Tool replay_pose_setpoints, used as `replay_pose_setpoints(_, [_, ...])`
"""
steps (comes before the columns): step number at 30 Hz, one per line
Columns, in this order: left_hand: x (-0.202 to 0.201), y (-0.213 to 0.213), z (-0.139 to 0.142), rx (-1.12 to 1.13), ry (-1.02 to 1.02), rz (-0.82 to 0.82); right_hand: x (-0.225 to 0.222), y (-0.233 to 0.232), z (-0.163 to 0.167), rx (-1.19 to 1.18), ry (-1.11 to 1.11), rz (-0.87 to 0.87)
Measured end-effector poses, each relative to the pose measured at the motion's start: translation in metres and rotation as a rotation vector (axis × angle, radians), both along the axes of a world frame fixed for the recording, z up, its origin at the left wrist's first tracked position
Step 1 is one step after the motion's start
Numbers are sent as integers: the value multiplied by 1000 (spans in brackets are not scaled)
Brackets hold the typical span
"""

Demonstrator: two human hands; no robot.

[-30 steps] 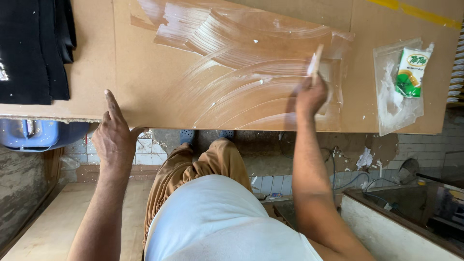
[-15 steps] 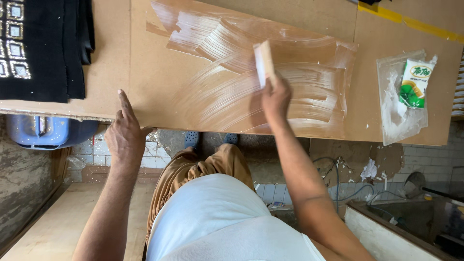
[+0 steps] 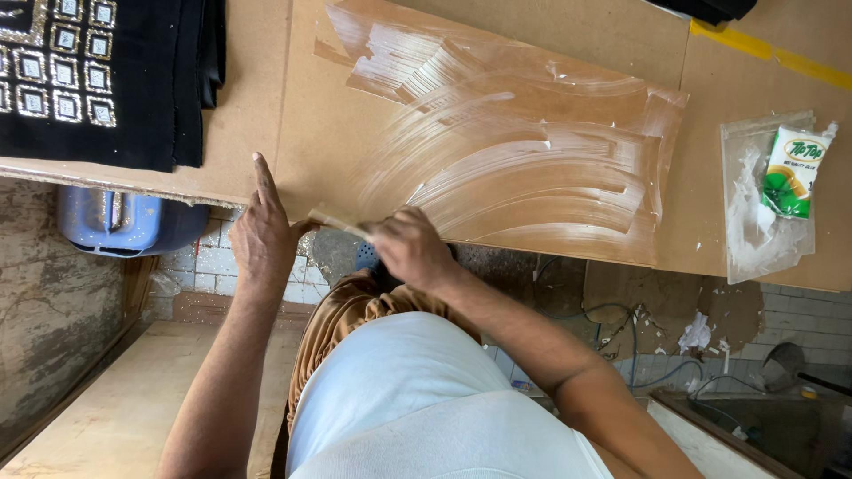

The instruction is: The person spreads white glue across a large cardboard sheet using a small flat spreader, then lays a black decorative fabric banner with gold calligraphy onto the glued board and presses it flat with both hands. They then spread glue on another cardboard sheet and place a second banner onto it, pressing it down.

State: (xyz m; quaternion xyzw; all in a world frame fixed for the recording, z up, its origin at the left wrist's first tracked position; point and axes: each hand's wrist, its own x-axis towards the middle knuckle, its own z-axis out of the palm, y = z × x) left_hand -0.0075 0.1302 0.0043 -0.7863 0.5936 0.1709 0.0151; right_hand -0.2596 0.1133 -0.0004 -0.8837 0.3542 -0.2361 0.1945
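Cardboard scraper (image 3: 342, 227) in right hand (image 3: 413, 248), now back at board edge (image 3: 293, 191)

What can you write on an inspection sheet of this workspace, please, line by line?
Surface: brown board with white glue streaks spread in arcs.
Job's things: flat spreader at the board's near edge.
Clutter: clear plastic sheet with a green and white pouch; black embroidered cloth.
Grippers: right hand grips the spreader; left hand rests at the edge, forefinger out.
Cables: loose wires under the table.
Surroundings: blue tub, tiled wall.
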Motion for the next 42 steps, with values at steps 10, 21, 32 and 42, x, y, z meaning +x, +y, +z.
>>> replay_pose_setpoints(10, [1, 5, -5, -109, -11, -21, -55, -12, -5, -229, 133, -116])
replay_pose_setpoints(21, [4, 6, -2, -150, -60, -52, -193, -81, 12, 24, -45, -980])
replay_pose_setpoints(32, [24, 6, 1, -58, -67, -84, -38, 37, 2, 49, -6, -269])
replay_pose_setpoints(42, [65, -79, -5, -318, 706, 109, -21, 16, 49, 376, -338, -631])
